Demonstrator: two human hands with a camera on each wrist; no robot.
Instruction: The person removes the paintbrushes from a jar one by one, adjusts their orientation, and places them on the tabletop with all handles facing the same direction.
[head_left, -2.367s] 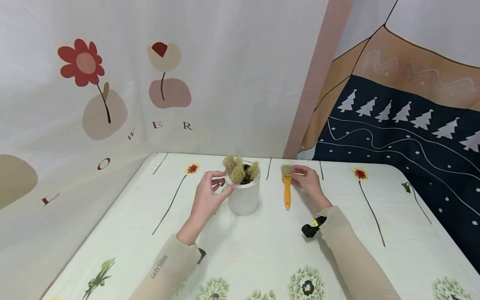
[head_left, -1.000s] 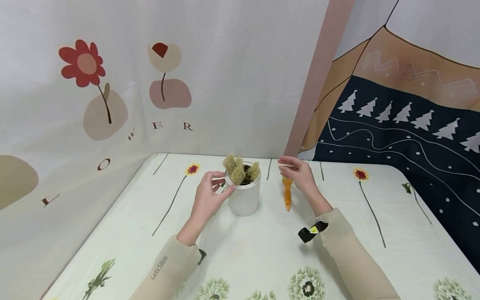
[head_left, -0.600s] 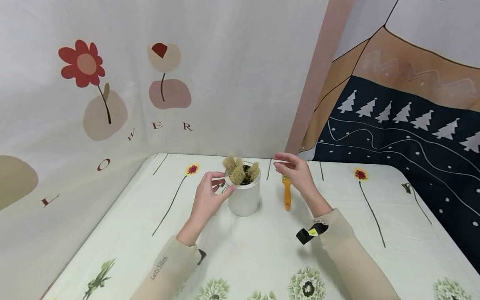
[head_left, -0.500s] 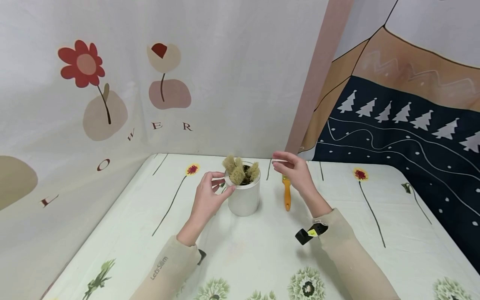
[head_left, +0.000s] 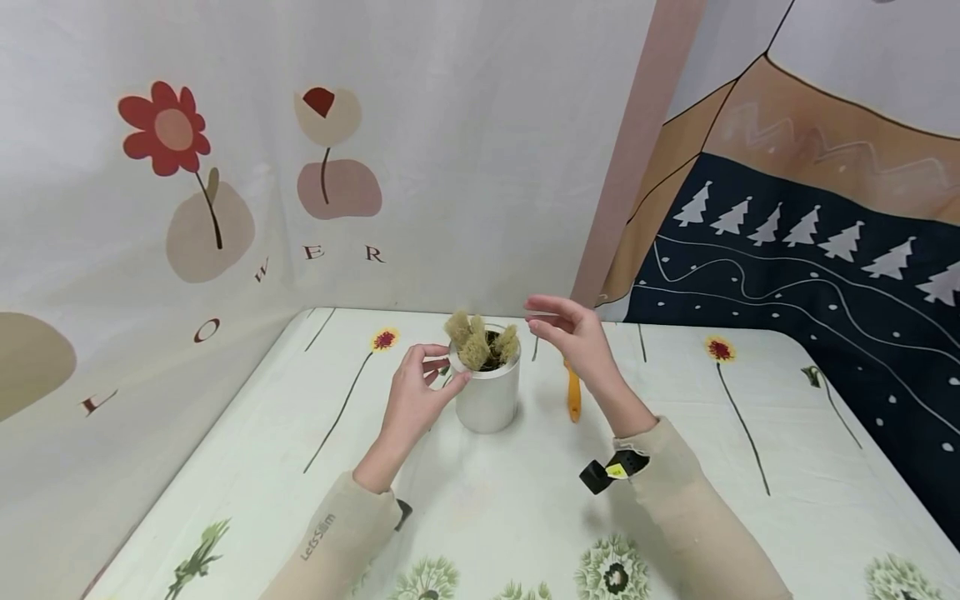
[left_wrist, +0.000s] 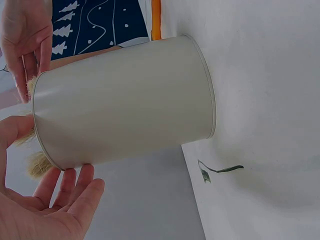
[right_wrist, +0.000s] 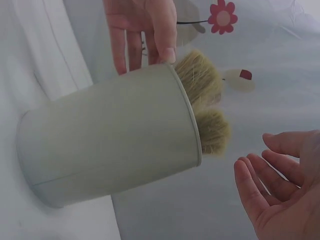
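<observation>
A pale, off-white cylindrical canister (head_left: pixel 487 400) stands upright near the back of the table. Several brush heads with tan bristles (head_left: pixel 472 343) stick out of its top; the rest of them is hidden inside. My left hand (head_left: pixel 420 387) steadies the canister at its left, thumb on the rim and fingertips against the side, as the left wrist view also shows. Up and to the right of the rim, apart from it, my right hand (head_left: pixel 573 337) hovers with loosely bent fingers and holds nothing. Below it lies a paintbrush with an orange handle (head_left: pixel 573 396), its bristle end hidden behind that hand.
A white floral cloth (head_left: pixel 480 517) covers the table. Printed hangings rise behind it: a pale one with flowers (head_left: pixel 465 158) and a dark one with trees (head_left: pixel 795 267). A black wrist camera (head_left: pixel 596 477) sits below the right wrist.
My right hand, first beside the paintbrush's bristles, has risen and shifted left toward the canister's top, now covering the brush's upper end. The left hand, canister and paintbrush have stayed put.
</observation>
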